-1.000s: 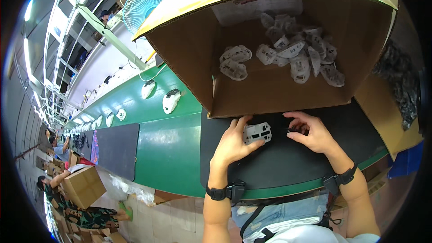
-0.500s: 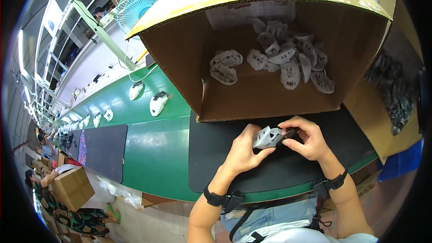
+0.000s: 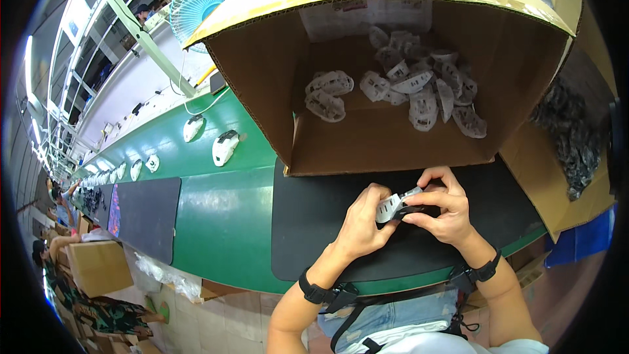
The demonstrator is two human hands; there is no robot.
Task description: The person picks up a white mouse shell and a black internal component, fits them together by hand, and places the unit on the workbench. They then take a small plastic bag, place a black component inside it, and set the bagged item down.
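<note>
My left hand (image 3: 364, 224) is closed around one end of a pale plastic mouse shell (image 3: 388, 209) with small dark slots, held tilted above the black mat (image 3: 314, 247). From the other side, my right hand (image 3: 447, 211) pinches a small black plastic part (image 3: 414, 210) against the shell; the fingers cover much of it. Both hands are in front of the open cardboard box (image 3: 393, 156), which lies on its side. More pale slotted shells (image 3: 424, 106) are heaped inside it, with two apart on the left (image 3: 326, 106).
White-and-black mouse shells (image 3: 225, 148) stand in a row along the green bench (image 3: 216, 216). At the right, a carton (image 3: 534, 174) holds black parts in clear bags (image 3: 571, 137). Far left, a person holds a box (image 3: 99, 267). A blue fan (image 3: 204, 3) stands behind.
The shell has been turned and tilted between my hands. My right fingers have shifted their grip along its end. At the left, the person with the box has moved slightly.
</note>
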